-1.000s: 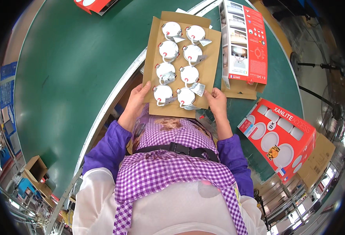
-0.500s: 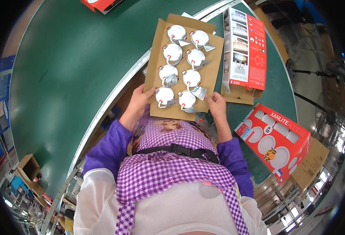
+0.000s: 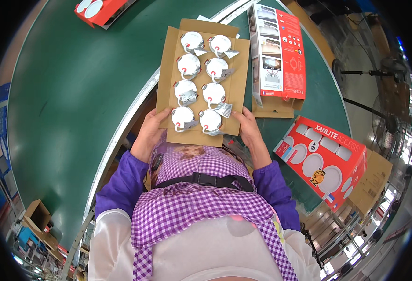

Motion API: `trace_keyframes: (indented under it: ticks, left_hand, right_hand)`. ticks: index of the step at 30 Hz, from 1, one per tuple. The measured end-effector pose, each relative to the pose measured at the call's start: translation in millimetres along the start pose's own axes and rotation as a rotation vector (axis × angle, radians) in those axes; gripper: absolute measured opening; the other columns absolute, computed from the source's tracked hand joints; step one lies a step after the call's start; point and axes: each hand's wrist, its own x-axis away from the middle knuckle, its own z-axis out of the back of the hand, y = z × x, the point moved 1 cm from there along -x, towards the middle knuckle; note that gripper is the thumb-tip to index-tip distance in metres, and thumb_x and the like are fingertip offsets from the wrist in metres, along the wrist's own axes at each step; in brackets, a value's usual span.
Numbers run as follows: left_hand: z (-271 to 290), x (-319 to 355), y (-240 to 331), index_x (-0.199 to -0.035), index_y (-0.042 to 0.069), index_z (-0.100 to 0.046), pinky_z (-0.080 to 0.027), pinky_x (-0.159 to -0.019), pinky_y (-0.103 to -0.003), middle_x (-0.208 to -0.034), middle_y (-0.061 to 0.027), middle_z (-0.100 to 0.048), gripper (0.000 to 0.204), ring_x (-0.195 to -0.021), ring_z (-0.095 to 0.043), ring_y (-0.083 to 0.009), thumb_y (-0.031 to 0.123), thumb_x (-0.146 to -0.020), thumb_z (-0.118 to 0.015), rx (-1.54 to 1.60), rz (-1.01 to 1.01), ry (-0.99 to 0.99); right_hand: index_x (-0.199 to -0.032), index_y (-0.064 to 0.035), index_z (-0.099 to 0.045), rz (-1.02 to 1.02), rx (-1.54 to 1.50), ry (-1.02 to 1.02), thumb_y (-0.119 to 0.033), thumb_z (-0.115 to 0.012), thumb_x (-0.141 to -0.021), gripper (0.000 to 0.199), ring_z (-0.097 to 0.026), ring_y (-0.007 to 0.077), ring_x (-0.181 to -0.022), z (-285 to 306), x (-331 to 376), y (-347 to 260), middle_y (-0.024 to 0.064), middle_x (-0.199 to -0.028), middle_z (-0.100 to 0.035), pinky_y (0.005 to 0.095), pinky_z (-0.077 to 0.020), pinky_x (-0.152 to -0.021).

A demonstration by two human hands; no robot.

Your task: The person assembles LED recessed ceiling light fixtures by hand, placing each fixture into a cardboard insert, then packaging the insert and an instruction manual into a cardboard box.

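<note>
I read the head view from left to right. An open brown carton [image 3: 38,218] shows at the rim of the green bench [image 3: 75,107]. At the upper edge lies a red box [image 3: 100,10], partly cut off. The left hand [image 3: 149,131] has its fingers [image 3: 164,114] closed on the near left edge of the cardboard tray [image 3: 237,70]. The tray is held in front of the checked apron [image 3: 192,203]; it carries eight white lamps [image 3: 214,92] in two columns. The right hand [image 3: 251,129] has its fingers gripping the tray's right edge; I cannot see their undersides. Farther right, I note an open-ended red carton [image 3: 285,54] and, nearer the person, a red package [image 3: 320,161] with cutout windows.
</note>
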Motion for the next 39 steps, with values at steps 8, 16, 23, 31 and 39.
trace_keyframes:
  ticks: [8,16,23,31,39]
  left_hand:
    - [3.0,-5.2,-3.2,-0.119,0.001,-0.057,-0.055,-0.084,-0.034,-0.112,-0.0094,-0.065,0.032,-0.099,-0.065,-0.0195,0.018,-0.093,-0.061,0.050,0.032,0.013]
    - [9.2,-9.7,-8.3,-0.122,0.001,-0.055,-0.053,-0.088,-0.036,-0.115,-0.0106,-0.064,0.038,-0.102,-0.064,-0.0212,0.023,-0.092,-0.063,0.088,0.044,-0.029]
    - [1.8,-9.0,-8.1,-0.121,-0.002,-0.054,-0.053,-0.089,-0.035,-0.115,-0.0124,-0.063,0.037,-0.102,-0.064,-0.0209,0.020,-0.093,-0.061,0.119,0.056,-0.031]
    - [-5.6,-7.0,-6.5,-0.123,-0.003,-0.052,-0.052,-0.091,-0.035,-0.117,-0.0125,-0.061,0.038,-0.104,-0.063,-0.0214,0.021,-0.095,-0.059,0.073,0.058,-0.025]
    - [-2.7,-11.9,-20.4,-0.124,0.001,-0.053,-0.050,-0.092,-0.036,-0.117,-0.0096,-0.061,0.038,-0.105,-0.061,-0.0220,0.021,-0.094,-0.061,0.103,0.095,-0.054]
  right_hand:
    - [-0.124,0.0036,-0.053,-0.058,-0.212,-0.138,-0.010,-0.060,-0.090,0.036,-0.061,0.0187,-0.105,5.2,-0.8,7.5,0.0111,-0.121,-0.060,0.0321,-0.0506,-0.088]
    - [-0.126,0.0029,-0.051,-0.084,-0.314,-0.164,-0.008,-0.060,-0.090,0.039,-0.062,0.0202,-0.104,-10.3,10.1,-8.0,0.0108,-0.119,-0.060,0.0343,-0.0530,-0.087]
    - [-0.127,0.0023,-0.049,-0.087,-0.325,-0.180,-0.008,-0.060,-0.091,0.039,-0.062,0.0207,-0.104,-5.6,11.2,-9.4,0.0117,-0.120,-0.060,0.0350,-0.0529,-0.087]
    - [-0.126,0.0023,-0.050,-0.045,-0.199,-0.135,-0.009,-0.057,-0.093,0.035,-0.061,0.0178,-0.105,-12.3,28.3,-32.3,0.0105,-0.119,-0.061,0.0328,-0.0497,-0.089]
    - [-0.129,0.0018,-0.050,0.093,-0.028,-0.135,-0.008,-0.054,-0.094,0.036,-0.059,0.0149,-0.104,-30.3,49.0,-66.2,0.0083,-0.118,-0.062,0.0305,-0.0473,-0.089]
